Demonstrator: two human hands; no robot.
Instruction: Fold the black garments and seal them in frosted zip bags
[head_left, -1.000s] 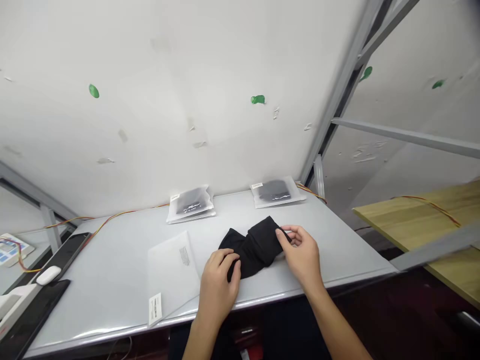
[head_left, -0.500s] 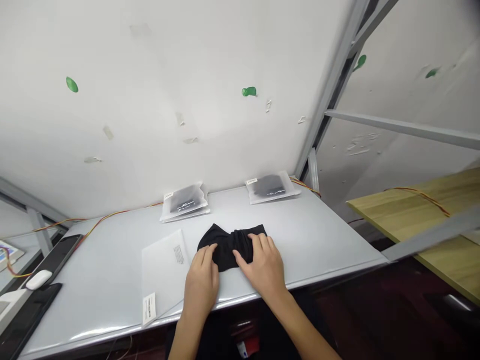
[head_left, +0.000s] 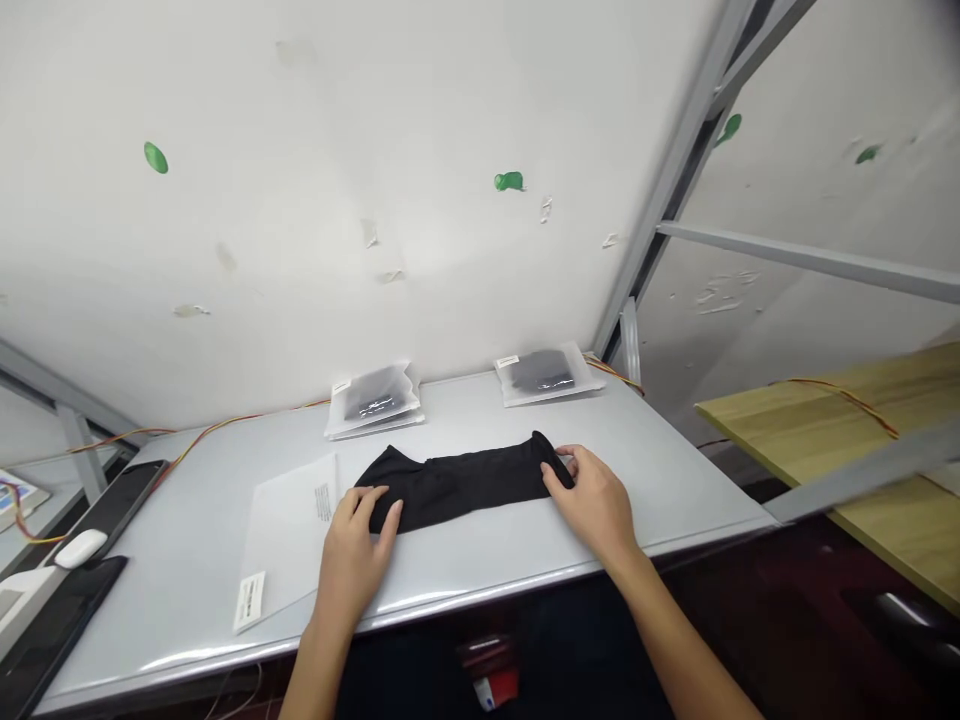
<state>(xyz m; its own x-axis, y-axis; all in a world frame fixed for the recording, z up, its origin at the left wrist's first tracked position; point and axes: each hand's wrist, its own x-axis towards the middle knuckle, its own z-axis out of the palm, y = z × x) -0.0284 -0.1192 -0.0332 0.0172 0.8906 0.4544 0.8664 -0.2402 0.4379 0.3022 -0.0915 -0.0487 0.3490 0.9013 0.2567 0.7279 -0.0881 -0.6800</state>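
A black cloth piece [head_left: 472, 484] lies stretched out lengthwise on the grey table [head_left: 510, 535]. At its left end, my left hand [head_left: 358, 540] rests with fingers and thumb apart on the fabric. My right hand [head_left: 592, 495] pinches the rolled right end between thumb and fingers. Just left of my left hand lies a flat, translucent bag [head_left: 289, 530] with a white label at its lower corner, and its right edge reaches behind my hand.
Two frosted bags with dark contents, one at back left [head_left: 375, 398] and one at back right [head_left: 546, 372], lie near the wall. A white mouse [head_left: 81, 549] and black devices sit far left. Wires run along the back edge. A wooden board [head_left: 847, 420] is at right.
The bunched black cloth is now drawn out long. My right hand has moved right with its end, and my left hand has moved left. The translucent bag has shifted left.
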